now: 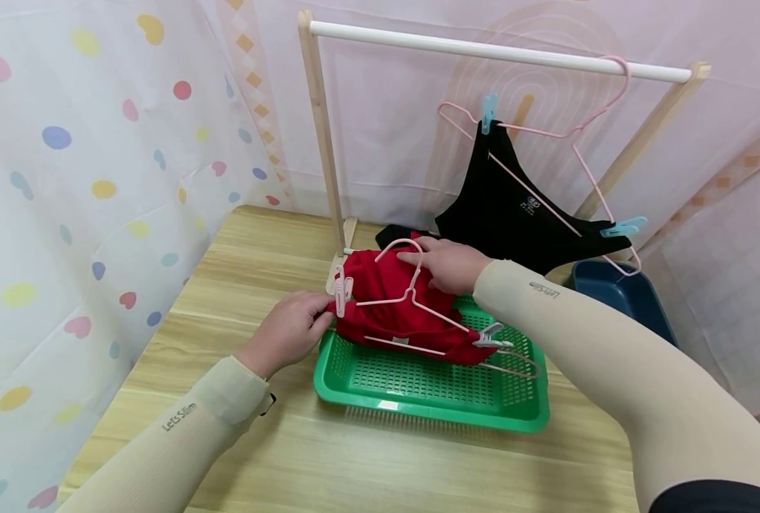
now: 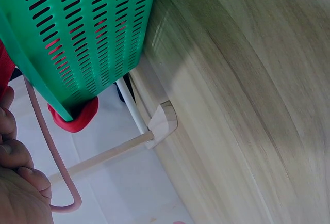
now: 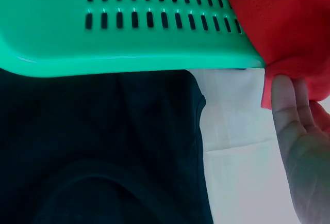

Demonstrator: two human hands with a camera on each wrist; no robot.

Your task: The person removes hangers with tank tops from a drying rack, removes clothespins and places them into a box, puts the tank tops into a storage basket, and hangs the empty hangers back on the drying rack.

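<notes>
A red garment (image 1: 386,285), likely underwear, lies bunched over a green basket (image 1: 431,413) on a pink hanger (image 1: 412,291). A pale pink clothespin (image 1: 340,292) clips its left end, a whitish one (image 1: 494,336) its right. My left hand (image 1: 290,331) pinches the left end beside the clothespin; in the left wrist view its fingers (image 2: 15,152) are curled near the hanger's end (image 2: 72,203). My right hand (image 1: 453,267) rests on the far part of the red cloth, by the hanger's hook. Straight fingers (image 3: 289,102) touch the cloth in the right wrist view; the thumb is hidden there.
Black underwear (image 1: 495,206) hangs by two blue clothespins (image 1: 489,112) from another pink hanger (image 1: 585,128) on the rack's white rod (image 1: 483,48). A dark blue bin (image 1: 624,299) stands at right. Black cloth (image 1: 393,234) lies behind the basket on the wooden table (image 1: 226,285).
</notes>
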